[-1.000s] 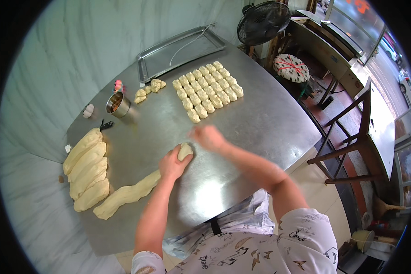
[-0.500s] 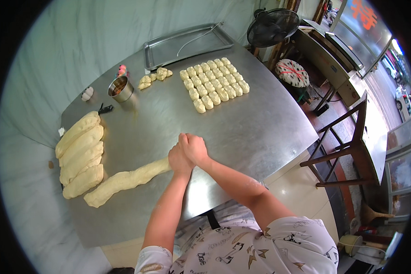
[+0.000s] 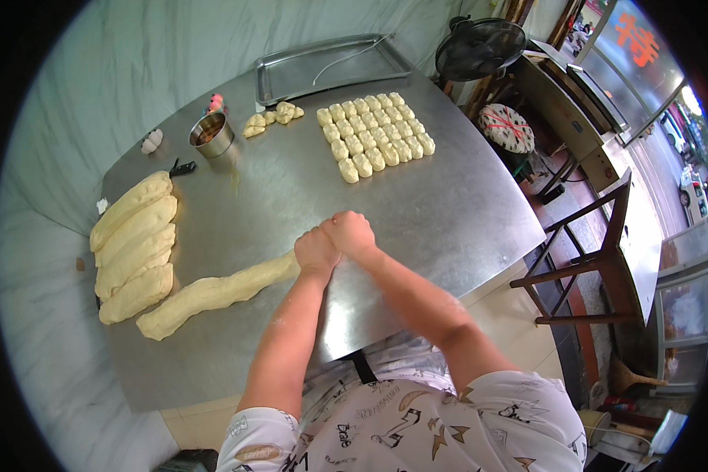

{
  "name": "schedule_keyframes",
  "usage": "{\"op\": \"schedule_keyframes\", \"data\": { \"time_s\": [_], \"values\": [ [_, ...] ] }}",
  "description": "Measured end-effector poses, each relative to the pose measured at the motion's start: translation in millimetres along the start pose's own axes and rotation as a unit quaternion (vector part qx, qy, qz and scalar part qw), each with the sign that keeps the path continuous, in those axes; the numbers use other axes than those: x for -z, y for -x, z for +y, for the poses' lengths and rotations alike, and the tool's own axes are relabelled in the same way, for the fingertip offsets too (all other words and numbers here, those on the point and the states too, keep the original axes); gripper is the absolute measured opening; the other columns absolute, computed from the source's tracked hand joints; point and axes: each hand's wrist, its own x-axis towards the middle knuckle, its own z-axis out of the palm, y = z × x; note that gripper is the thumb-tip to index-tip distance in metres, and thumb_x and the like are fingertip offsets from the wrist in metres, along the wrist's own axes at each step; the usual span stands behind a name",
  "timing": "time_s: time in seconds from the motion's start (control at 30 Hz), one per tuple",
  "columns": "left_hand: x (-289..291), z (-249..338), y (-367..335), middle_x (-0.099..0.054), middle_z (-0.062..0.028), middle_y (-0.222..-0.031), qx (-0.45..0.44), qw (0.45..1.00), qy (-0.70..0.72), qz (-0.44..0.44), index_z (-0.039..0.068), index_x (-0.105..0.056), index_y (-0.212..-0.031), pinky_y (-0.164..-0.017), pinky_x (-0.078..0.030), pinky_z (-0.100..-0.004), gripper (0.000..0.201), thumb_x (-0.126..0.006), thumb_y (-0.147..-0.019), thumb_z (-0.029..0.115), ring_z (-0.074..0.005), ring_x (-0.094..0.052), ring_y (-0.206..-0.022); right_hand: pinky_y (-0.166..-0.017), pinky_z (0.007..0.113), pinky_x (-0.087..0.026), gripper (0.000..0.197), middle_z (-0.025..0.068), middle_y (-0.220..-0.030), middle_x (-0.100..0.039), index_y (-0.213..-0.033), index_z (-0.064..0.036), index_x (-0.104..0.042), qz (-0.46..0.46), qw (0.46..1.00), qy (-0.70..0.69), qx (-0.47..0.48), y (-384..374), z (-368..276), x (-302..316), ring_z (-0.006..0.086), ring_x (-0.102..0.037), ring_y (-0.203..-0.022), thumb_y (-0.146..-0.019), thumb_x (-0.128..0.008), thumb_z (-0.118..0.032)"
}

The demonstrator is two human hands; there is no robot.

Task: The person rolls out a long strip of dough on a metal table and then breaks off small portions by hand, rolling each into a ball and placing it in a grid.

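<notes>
A long pale dough rope (image 3: 220, 295) lies on the steel table, stretching from the lower left up to my hands. My left hand (image 3: 317, 250) is wrapped round the rope's right end. Pressed against it is my right hand (image 3: 350, 234), also closed. Its fingers hide whatever it holds. Beyond my hands, small cut dough pieces (image 3: 374, 135) stand in neat rows. To the left, several thick dough logs (image 3: 138, 248) lie side by side.
Toward the back are a metal bowl (image 3: 212, 135) with brown contents, loose dough lumps (image 3: 274, 118) and a large metal tray (image 3: 334, 69). A black-handled tool (image 3: 182, 167) lies beside the logs. A fan (image 3: 480, 49) and a wooden chair (image 3: 598, 256) stand off the table's right side.
The view has shifted a little, so the table sits higher in it. My hands have moved slightly right, the right one a bit farther from the left. Both stay closed.
</notes>
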Motion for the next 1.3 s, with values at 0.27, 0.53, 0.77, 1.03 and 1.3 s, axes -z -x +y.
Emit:
{"op": "schedule_keyframes", "data": {
  "time_s": [0.27,0.53,0.77,1.03,1.3],
  "values": [
    [27.9,-10.0,19.7,-0.070,-0.0162,-0.112,-0.005,0.992,0.048,0.115,0.010,-0.060,-0.132,-0.098,-0.048,-0.0532,0.058,-0.075,-0.091,0.048,-0.0370,-0.067,-0.111,-0.091,0.038,-0.059,0.038,0.0134,-0.097,-0.080,-0.119,-0.0029,-0.080,-0.069,0.980,-0.139,0.125,21.6,15.6,92.2,0.0205,-0.073,-0.090,-0.100,-0.068,-0.034],
    [20.4,-46.5,55.3,-0.066,-0.0133,-0.110,-0.069,0.990,-0.080,0.098,0.013,-0.063,-0.141,-0.091,-0.054,-0.0528,0.077,-0.081,-0.085,0.063,-0.0336,-0.068,-0.105,-0.089,0.042,-0.059,0.045,0.0207,-0.104,-0.081,-0.123,-0.0035,-0.079,0.054,0.984,-0.112,0.125,-67.8,61.7,81.4,0.0317,-0.079,-0.095,-0.099,-0.071,-0.040],
    [20.5,-49.3,31.6,-0.072,-0.0128,-0.103,-0.090,0.990,-0.070,0.082,0.012,-0.069,-0.124,-0.076,-0.061,-0.0502,0.065,-0.083,-0.083,0.061,-0.0349,-0.074,-0.093,-0.089,0.050,-0.059,0.050,0.0239,-0.101,-0.080,-0.107,-0.0021,-0.083,0.112,0.992,-0.011,0.053,-120.0,76.6,37.7,0.0411,-0.077,-0.097,-0.092,-0.080,-0.050],
    [43.0,-29.5,22.0,-0.073,-0.0120,-0.118,-0.066,0.991,0.081,0.080,0.013,-0.069,-0.135,-0.080,-0.061,-0.0503,0.068,-0.083,-0.086,0.058,-0.0360,-0.074,-0.101,-0.085,0.051,-0.060,0.043,0.0256,-0.096,-0.079,-0.109,0.0008,-0.079,0.062,0.977,-0.100,0.176,-19.7,34.9,0.8,0.0431,-0.077,-0.092,-0.102,-0.071,-0.040],
    [15.2,-8.6,41.9,-0.074,-0.0128,-0.103,-0.083,0.984,0.071,0.140,0.007,-0.061,-0.138,-0.085,-0.057,-0.0488,0.060,-0.079,-0.087,0.034,-0.0365,-0.072,-0.089,-0.083,0.050,-0.060,0.042,0.0290,-0.094,-0.076,-0.103,0.0025,-0.078,0.082,0.979,-0.175,0.065,-12.4,34.4,-54.3,0.0459,-0.075,-0.090,-0.105,-0.059,-0.035]
  ]
}}
